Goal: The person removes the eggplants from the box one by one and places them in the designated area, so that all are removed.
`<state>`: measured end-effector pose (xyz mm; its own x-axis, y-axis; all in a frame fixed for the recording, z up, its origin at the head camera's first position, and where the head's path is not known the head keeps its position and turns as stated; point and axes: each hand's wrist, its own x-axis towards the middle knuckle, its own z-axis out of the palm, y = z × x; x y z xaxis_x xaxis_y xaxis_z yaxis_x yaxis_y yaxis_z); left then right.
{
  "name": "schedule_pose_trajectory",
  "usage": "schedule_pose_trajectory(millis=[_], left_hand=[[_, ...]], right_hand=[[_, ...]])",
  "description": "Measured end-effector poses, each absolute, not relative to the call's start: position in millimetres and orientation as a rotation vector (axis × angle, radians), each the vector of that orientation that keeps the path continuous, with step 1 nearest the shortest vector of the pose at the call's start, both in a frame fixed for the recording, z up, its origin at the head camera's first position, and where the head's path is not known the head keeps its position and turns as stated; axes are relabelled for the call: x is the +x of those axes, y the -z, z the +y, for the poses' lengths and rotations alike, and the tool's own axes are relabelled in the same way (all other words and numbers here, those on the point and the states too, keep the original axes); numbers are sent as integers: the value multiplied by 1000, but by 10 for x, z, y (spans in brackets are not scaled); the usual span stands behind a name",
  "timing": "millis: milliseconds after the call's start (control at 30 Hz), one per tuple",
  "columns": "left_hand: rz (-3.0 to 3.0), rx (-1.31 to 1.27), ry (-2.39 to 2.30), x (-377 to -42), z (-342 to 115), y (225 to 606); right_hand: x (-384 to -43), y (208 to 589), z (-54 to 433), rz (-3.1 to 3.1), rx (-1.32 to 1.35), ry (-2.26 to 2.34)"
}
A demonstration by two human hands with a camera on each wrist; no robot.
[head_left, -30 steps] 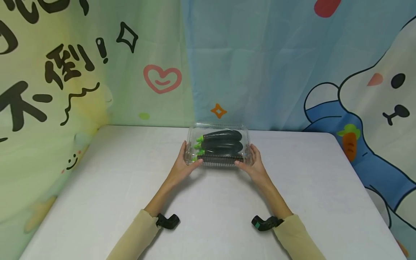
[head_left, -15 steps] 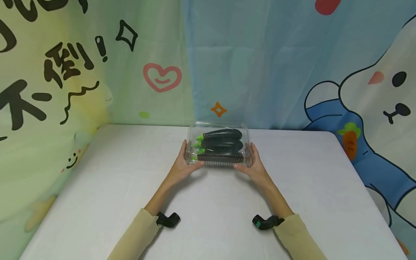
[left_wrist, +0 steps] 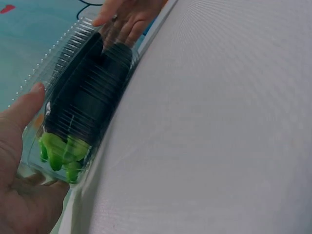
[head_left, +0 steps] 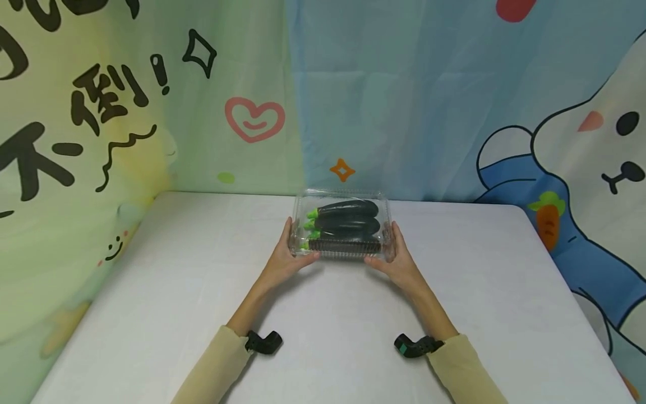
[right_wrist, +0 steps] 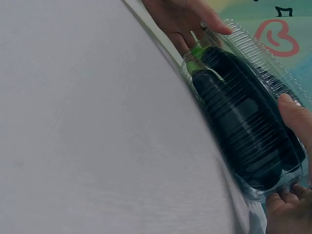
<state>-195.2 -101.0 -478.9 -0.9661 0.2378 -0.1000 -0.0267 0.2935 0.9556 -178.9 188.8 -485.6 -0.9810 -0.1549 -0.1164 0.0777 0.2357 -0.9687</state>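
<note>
Near the table's far edge, a clear plastic clamshell box (head_left: 300,247) holds several dark eggplants (head_left: 348,224), lying side by side. Their bright green stem ends (left_wrist: 63,148) point toward the left hand. My left hand (head_left: 281,259) grips the box's left end, thumb along the front edge and fingers at the side. The right hand (head_left: 401,264) grips the opposite end in the same manner. In the right wrist view, the ribbed wall of the box (right_wrist: 243,114) shows between the two hands. Some fingertips are hidden behind or under the box.
A white-covered table (head_left: 343,325) lies under the forearms. Right behind its far edge hangs a printed cloth backdrop (head_left: 393,101). Black wrist-worn devices (head_left: 264,342) sit at both sleeve cuffs.
Both thumbs sit slightly lower on the front edge of the box than a second ago. The head view has shifted a little; the box stays in place between the hands.
</note>
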Motion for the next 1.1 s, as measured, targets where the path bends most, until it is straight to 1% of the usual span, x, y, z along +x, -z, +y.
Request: schedule_pose_trajectory(millis=[200,400,567,633,800,933,1100], left_hand=[[2317,199,-1731,-1837,-994,4582],[2356,211,-1690,-1800,-986,4529],[2426,211,-1713,-1921,-998,4807],[2450,214,-1725,-1966,-1004,4914],[2443,205,-1722,-1967,-1012,4914],[2415,190,-1706,-1955,-1004,4864],[2392,206,-1684,-1864,-993,4658]], right_hand=[[-1790,4870,1905,2344,-74,1793],[-1771,4829,1878,2266,-50,1869],[-1769,4785,1850,2267,-21,1875],[-1792,4829,1859,2287,-12,1866],[-1806,4849,1854,2297,20,1872],[-1794,4852,1843,2270,48,1898],[-1788,4860,1838,2286,73,1900]])
